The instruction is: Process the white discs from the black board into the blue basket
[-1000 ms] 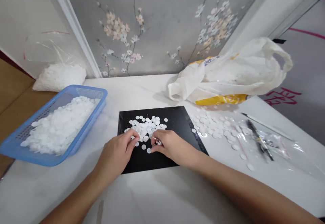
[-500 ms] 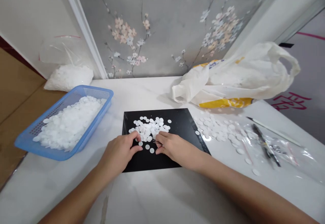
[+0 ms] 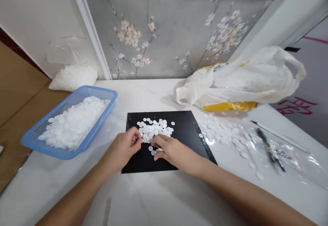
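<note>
A loose heap of small round white discs point(image 3: 155, 127) lies on a black sheet point(image 3: 184, 127) in front of me. At the heap's near left edge my left hand point(image 3: 125, 148) is closed in a pinch, and a bit of white disc shows at its fingertips. My right hand point(image 3: 174, 150) is just to the right, thumb and fingers curled around a few white discs point(image 3: 159, 149), partly hidden by the fingers. Between the two hands, two single discs point(image 3: 152, 150) lie flat on the black sheet.
A blue basket point(image 3: 102, 123) full of white discs stands left, a clear bag point(image 3: 74, 77) of white pieces behind it. A white plastic bag point(image 3: 238, 82) lies back right. More discs point(image 3: 220, 128), a black pen point(image 3: 270, 149), a slim white tool point(image 3: 278, 135) and clear bags are at right.
My left thumb and finger have closed from apart into a pinch, and the single disc beside them no longer shows on the sheet. My right hand stays by the heap. The view has shifted slightly.
</note>
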Tool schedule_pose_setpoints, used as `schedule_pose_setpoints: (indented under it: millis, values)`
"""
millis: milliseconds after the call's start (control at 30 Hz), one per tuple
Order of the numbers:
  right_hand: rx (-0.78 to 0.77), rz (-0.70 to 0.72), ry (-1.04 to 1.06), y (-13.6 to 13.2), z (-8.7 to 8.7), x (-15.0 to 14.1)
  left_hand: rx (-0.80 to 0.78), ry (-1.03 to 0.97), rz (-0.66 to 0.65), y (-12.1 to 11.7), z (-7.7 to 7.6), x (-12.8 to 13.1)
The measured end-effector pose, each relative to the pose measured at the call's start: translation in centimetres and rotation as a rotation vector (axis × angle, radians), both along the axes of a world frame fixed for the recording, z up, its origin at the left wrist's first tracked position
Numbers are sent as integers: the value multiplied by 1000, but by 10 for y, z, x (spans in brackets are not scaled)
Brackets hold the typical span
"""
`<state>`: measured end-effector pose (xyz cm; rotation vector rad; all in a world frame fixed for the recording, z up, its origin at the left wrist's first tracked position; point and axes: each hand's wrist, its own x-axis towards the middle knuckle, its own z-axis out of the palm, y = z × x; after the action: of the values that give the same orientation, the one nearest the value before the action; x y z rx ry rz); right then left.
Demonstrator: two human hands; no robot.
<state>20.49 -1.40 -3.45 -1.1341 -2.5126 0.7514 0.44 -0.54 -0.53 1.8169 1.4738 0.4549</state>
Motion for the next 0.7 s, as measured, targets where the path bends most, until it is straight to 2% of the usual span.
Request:
schedule_pose_setpoints:
  millis: [100, 167, 233, 267, 333, 400, 533, 600, 700]
  values:
    - [116, 65, -89, -1, -9, -6, -276, -525, 146, 6, 15, -13]
    - [160, 64, -147, -2, -12, -9, -394, -802, 208, 11, 23, -20]
    - [201, 43, -199, -5, -12, -12, -429, -935, 241, 14, 27, -24]
    - [219, 26, -231, -6, -11, -13, -429, -937, 246, 14, 27, -26]
    - [237, -19, -295, -10, -8, -13, -421, -810, 228, 15, 25, -26]
    - [216, -56, -320, -13, -5, -11, -404, -593, 171, 13, 23, -25]
    - [149, -92, -216, -18, -4, -4, -340, -293, 61, 8, 23, -26]
    - [140, -122, -171, -23, -7, -1, -254, -171, 4, 6, 23, -28]
    - [110, -163, -128, -29, -9, 3, -69, 125, -73, 3, 19, -33]
